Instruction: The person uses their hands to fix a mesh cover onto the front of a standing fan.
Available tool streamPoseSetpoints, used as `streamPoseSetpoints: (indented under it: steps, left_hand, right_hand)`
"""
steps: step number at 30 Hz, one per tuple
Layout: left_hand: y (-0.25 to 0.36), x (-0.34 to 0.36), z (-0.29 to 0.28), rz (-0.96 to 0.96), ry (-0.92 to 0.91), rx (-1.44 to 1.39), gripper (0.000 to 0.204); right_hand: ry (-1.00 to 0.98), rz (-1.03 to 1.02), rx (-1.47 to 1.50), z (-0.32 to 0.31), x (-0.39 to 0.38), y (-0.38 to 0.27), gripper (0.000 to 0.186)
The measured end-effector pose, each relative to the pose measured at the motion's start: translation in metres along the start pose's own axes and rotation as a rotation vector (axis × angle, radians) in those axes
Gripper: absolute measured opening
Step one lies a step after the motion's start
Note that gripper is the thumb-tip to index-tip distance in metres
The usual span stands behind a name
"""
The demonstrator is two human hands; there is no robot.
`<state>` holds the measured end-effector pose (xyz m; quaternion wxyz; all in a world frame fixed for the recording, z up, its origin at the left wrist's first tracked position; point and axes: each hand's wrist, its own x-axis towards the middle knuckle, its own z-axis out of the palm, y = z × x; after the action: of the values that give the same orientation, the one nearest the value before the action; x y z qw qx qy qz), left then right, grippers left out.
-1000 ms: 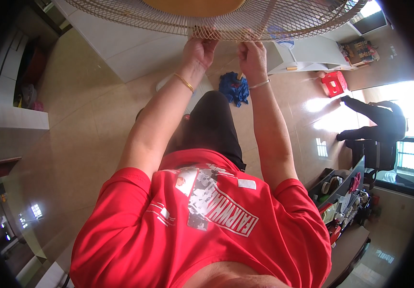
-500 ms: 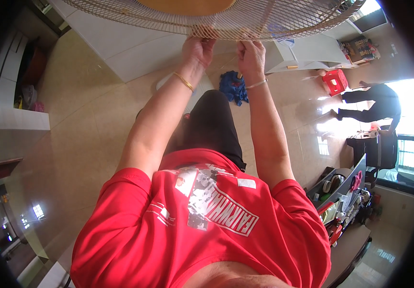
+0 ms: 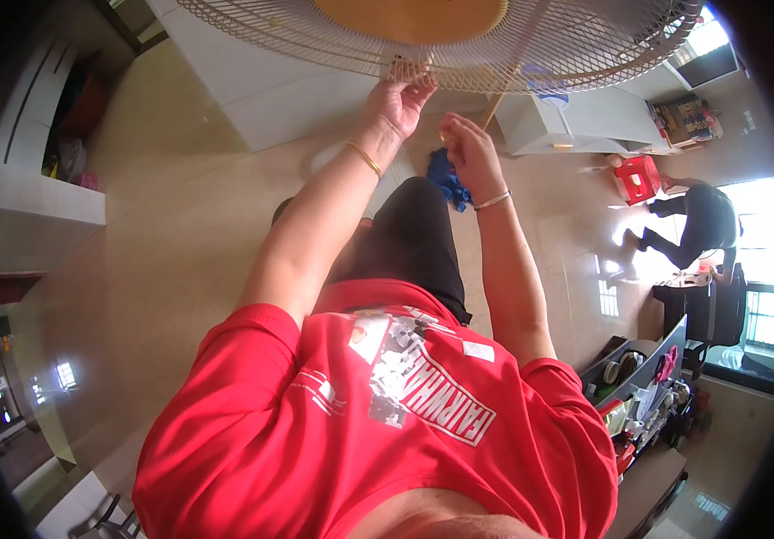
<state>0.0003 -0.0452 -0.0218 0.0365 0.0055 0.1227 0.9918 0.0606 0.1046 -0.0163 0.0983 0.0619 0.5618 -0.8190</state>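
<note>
A large round fan with a pale wire guard (image 3: 575, 67) and a yellow centre disc (image 3: 423, 20) fills the top of the view. My left hand (image 3: 396, 112) reaches up to the lower rim of the guard, its fingers closed on the wires; the fingertips are partly hidden behind them. Just right of it and below the rim, my right hand (image 3: 471, 153) is closed in a pinch. A thin tan stick (image 3: 493, 106) runs from its knuckles up toward the guard and seems to be held in it. Beneath that hand a blue cloth (image 3: 445, 178) lies on the floor.
A white cabinet (image 3: 544, 126) and a red stool (image 3: 640, 180) stand to the right. Another person (image 3: 708, 216) bends near the bright window, beside a black case (image 3: 715, 310). A cluttered desk (image 3: 643, 386) is at the lower right. White shelving (image 3: 32, 184) lines the left.
My right hand has dropped away from the guard's rim, and the tan stick now shows above it. My left hand stays at the rim. The fan sits slightly lower and further right in view.
</note>
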Motion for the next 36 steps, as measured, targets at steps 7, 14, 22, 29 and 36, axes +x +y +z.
streamPoseSetpoints:
  steps: [7, 14, 22, 29, 36]
  left_hand:
    - [0.022, -0.042, -0.018, -0.076, 0.203, 0.3, 0.016]
    - [0.031, -0.105, -0.021, -0.209, 0.171, 0.511, 0.017]
    - [0.051, -0.123, -0.021, -0.387, 0.101, 0.813, 0.022]
    - [0.072, -0.138, -0.015, -0.47, 0.021, 1.018, 0.015]
    - [0.095, -0.157, -0.019, -0.519, -0.106, 1.065, 0.016]
  right_hand:
    - [-0.134, 0.13, 0.002, 0.027, -0.018, 0.011, 0.025]
    - [-0.189, 0.021, -0.15, 0.063, -0.038, 0.014, 0.052]
    - [-0.353, -0.366, -0.773, 0.081, -0.046, 0.03, 0.083]
    - [-0.543, -0.211, -0.872, 0.092, -0.064, 0.012, 0.088]
    - [-0.568, -0.197, -1.026, 0.098, -0.072, -0.003, 0.068]
